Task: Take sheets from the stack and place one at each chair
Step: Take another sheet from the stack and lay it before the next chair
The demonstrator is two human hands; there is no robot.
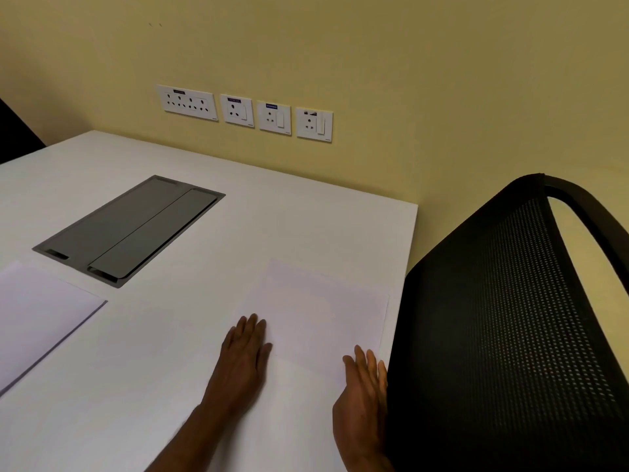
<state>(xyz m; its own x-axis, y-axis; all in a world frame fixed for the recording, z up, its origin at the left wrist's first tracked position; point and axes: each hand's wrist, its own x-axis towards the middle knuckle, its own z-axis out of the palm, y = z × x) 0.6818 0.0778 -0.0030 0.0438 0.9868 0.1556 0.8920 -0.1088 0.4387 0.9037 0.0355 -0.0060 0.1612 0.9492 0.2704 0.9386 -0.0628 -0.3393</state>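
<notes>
A single white sheet lies flat on the smooth white table, close to its right edge and just in front of the black office chair. The paper is so pale against the tabletop that its edges barely show. The left hand rests palm down at the sheet's left side, fingers straight and together, gripping nothing. The right hand lies at the near right corner, fingers likewise extended and flat, right beside the chair's perforated mesh back with its curved frame. Well apart to the left, the stack of sheets sits on the table, its layered edge showing as a thin grey line. Between stack and sheet, further back, a rectangular grey metal cable hatch is set flush into the tabletop. Four white socket plates line the matte yellow wall.
</notes>
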